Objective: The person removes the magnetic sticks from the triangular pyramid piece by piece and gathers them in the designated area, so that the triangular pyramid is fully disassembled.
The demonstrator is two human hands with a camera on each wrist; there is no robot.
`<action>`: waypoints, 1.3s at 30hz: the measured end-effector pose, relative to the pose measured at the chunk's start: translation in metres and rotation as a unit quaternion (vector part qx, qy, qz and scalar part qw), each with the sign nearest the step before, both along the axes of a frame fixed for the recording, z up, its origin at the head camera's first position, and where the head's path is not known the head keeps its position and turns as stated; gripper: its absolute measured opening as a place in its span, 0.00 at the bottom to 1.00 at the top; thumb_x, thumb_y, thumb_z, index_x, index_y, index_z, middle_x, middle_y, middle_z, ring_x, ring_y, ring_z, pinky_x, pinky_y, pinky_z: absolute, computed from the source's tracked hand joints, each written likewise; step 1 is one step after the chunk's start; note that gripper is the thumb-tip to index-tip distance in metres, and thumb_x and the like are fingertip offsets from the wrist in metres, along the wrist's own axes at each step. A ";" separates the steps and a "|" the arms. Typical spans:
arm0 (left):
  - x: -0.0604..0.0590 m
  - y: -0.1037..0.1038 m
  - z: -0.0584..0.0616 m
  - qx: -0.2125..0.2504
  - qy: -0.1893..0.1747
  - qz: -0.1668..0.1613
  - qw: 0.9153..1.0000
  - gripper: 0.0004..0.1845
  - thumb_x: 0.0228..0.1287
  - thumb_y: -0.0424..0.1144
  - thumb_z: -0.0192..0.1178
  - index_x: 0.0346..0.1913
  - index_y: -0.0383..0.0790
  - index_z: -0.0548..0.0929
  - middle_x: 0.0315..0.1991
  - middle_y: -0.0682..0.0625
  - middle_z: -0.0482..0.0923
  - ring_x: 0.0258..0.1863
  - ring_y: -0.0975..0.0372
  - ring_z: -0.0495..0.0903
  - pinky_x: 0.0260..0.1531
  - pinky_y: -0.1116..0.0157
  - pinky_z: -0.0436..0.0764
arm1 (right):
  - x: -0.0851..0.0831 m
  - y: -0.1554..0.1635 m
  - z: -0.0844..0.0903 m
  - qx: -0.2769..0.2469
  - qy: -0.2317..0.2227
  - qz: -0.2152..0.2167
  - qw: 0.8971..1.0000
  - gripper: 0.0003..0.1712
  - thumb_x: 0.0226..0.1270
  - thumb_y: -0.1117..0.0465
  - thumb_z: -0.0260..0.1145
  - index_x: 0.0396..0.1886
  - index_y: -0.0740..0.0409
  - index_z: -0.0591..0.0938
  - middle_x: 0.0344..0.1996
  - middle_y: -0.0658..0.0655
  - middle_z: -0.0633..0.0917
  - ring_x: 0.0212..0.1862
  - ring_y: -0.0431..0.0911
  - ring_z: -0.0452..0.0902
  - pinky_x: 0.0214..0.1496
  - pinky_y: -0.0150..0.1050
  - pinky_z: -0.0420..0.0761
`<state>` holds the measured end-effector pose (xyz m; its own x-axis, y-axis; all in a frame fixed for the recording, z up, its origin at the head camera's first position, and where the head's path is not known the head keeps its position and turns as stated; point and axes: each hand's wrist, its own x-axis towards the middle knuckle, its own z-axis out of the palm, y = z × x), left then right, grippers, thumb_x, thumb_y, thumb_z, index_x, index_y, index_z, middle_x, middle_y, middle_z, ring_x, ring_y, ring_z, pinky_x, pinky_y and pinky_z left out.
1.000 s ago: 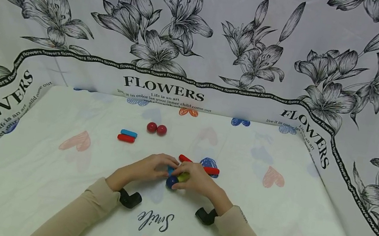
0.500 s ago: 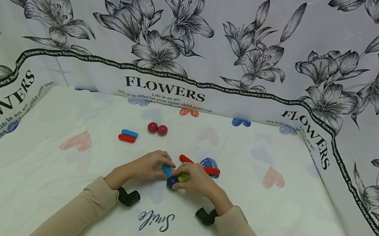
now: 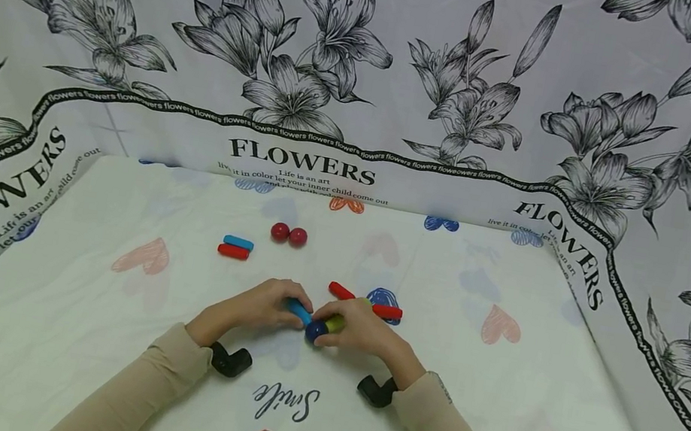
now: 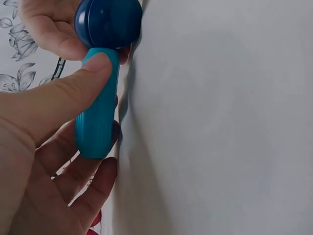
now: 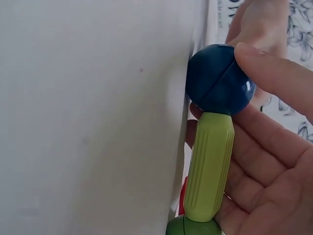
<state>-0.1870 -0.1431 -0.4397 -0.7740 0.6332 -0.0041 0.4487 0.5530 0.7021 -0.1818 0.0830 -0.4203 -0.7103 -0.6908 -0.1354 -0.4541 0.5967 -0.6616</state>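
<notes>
My left hand pinches a light blue rod between thumb and fingers, its end against a dark blue ball. My right hand grips that dark blue ball with the thumb on it, and a green rod joined to the ball lies across its fingers. A green ball shows at the green rod's lower end. Both hands meet low over the cloth in the middle of the table.
Two red rods lie just behind my right hand. A blue rod and a red rod lie side by side at the back left, with two red balls beyond. A floral cloth wall surrounds the heart-printed table.
The left hand has drawn slightly left, so more of the light blue rod shows between the hands. The right hand with ball and green rod has stayed put.
</notes>
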 end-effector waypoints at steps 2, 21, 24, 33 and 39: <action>0.000 -0.001 -0.001 0.011 -0.005 -0.005 1.000 0.12 0.60 0.40 0.66 0.46 0.41 0.85 0.45 0.48 0.85 0.44 0.62 0.79 0.51 0.71 0.79 | 0.000 -0.001 0.000 0.008 -0.002 -0.002 1.000 0.20 0.58 0.56 0.72 0.51 0.53 0.85 0.46 0.52 0.88 0.48 0.43 0.78 0.47 0.27 0.77; -0.001 -0.012 -0.006 0.053 -0.024 -0.029 0.998 0.11 0.59 0.42 0.66 0.44 0.42 0.85 0.43 0.48 0.86 0.43 0.65 0.79 0.52 0.72 0.78 | 0.000 -0.002 0.003 0.014 -0.008 0.003 1.000 0.19 0.59 0.56 0.72 0.50 0.56 0.84 0.46 0.54 0.88 0.46 0.44 0.79 0.47 0.29 0.77; -0.002 -0.018 -0.008 0.062 -0.026 -0.019 0.998 0.11 0.59 0.42 0.66 0.44 0.42 0.85 0.43 0.48 0.86 0.42 0.66 0.79 0.49 0.73 0.78 | -0.001 -0.001 0.003 0.015 -0.016 0.000 1.000 0.20 0.59 0.56 0.71 0.51 0.56 0.84 0.48 0.54 0.87 0.48 0.44 0.79 0.49 0.31 0.78; 0.000 -0.031 -0.006 0.048 -0.030 0.046 0.997 0.12 0.59 0.42 0.67 0.45 0.45 0.85 0.44 0.50 0.86 0.44 0.66 0.78 0.53 0.74 0.77 | -0.002 -0.002 0.003 0.019 -0.024 -0.002 1.000 0.20 0.59 0.57 0.71 0.51 0.56 0.84 0.50 0.55 0.87 0.50 0.45 0.78 0.50 0.32 0.78; 0.000 -0.037 -0.003 0.051 -0.016 0.081 0.995 0.12 0.57 0.40 0.68 0.44 0.45 0.85 0.43 0.51 0.86 0.44 0.65 0.80 0.53 0.73 0.78 | -0.001 -0.002 0.003 0.017 -0.035 -0.012 0.999 0.20 0.59 0.57 0.71 0.52 0.56 0.84 0.51 0.55 0.86 0.52 0.46 0.77 0.54 0.38 0.79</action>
